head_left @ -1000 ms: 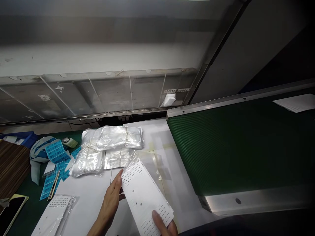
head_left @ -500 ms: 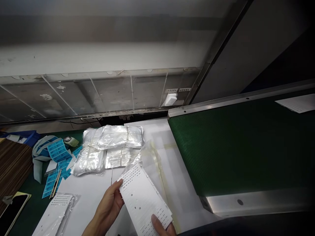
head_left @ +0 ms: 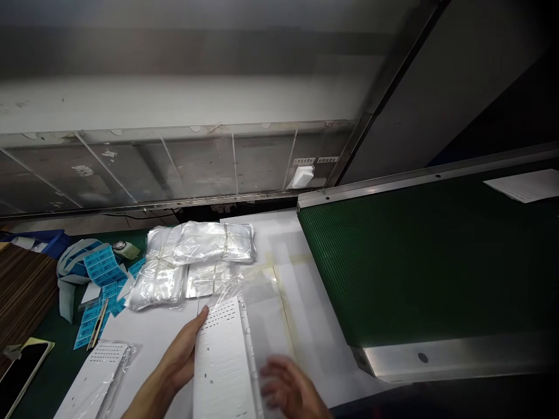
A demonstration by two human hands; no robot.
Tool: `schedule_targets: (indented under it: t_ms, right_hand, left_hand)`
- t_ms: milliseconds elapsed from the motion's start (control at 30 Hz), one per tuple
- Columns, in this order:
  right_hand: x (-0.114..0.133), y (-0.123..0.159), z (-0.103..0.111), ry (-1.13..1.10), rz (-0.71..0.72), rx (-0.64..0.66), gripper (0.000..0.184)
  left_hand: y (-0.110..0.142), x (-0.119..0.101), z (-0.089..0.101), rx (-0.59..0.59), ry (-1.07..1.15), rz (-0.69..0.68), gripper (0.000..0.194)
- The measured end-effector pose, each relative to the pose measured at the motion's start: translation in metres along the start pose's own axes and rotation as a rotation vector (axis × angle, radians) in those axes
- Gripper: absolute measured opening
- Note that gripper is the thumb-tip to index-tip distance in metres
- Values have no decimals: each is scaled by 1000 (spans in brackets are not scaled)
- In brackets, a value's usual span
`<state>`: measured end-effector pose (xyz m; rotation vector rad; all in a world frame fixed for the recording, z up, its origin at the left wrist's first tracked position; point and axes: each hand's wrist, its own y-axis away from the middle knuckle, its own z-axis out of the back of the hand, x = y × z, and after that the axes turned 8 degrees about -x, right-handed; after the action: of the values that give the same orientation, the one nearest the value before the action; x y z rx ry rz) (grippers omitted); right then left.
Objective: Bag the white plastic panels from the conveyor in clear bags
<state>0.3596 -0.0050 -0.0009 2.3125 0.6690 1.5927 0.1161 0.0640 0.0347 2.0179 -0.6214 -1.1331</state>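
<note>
My left hand (head_left: 183, 355) grips a white slotted panel (head_left: 225, 366) by its left edge, thumb on the face. The panel has rows of short slots near its top and a few small holes lower down; its lower end runs out of view. Clear plastic film (head_left: 238, 285) sticks out past its top. Just off the panel's right edge is my right hand (head_left: 290, 387), blurred, its fingers loosely bent and apart with nothing seen in them. A similar panel in a clear bag (head_left: 94, 378) lies at the lower left.
Tied bundles of clear bags (head_left: 213, 241) lie behind the panel. To the left are blue label sheets (head_left: 102, 266), tweezers (head_left: 98, 326), a small bottle (head_left: 126, 250), a phone (head_left: 21, 375) and a brown stack (head_left: 26, 291). A green conveyor belt (head_left: 414, 273) carries white sheets (head_left: 526, 185) on the right.
My right hand has let go of the panel's lower right corner and moved off its edge. In my left hand the panel has turned more upright and shifted left, showing its right side edge.
</note>
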Motion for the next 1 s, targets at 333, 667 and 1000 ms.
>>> schedule_targets:
  t_ms: [333,667,1000]
  right_hand:
    - [63,-79,-25,478,384,-76,55]
    - [35,-103,-39,1021,914,-253,47]
    - [54,-81,-53,1080,875,-281,32]
  left_hand:
    - [22,-11,-2,123,-169,18,45]
    - [22,-10,-1,122,-145,5,46]
    - [23,-10,4,140,-154,-24,51]
